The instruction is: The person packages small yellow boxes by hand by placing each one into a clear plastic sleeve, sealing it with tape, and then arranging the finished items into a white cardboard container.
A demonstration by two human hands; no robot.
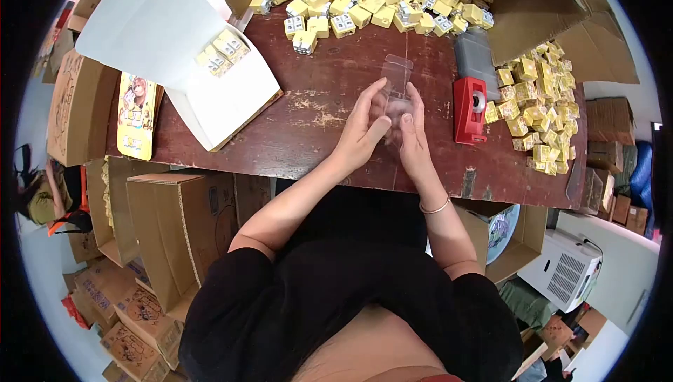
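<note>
A clear plastic box (397, 105) with a raised end flap is held between both my hands above the table, near its front edge. My left hand (362, 129) grips its left side, thumb on the near face. On its right side, my right hand (413, 133) closes with fingers and thumb. Nothing can be made out inside the box. To the right of my hands stands a red tape dispenser (465, 112). Beyond them lies a heap of small yellow boxes with grey-white printed faces (343, 3).
At left, an open white box (228, 105) holds several small yellow pieces, beside a stack of yellow printed cards (137, 119). More small yellow boxes (540, 105) are piled at right. Cardboard boxes (165, 220) stand below the table edge. A person (49, 196) is at far left.
</note>
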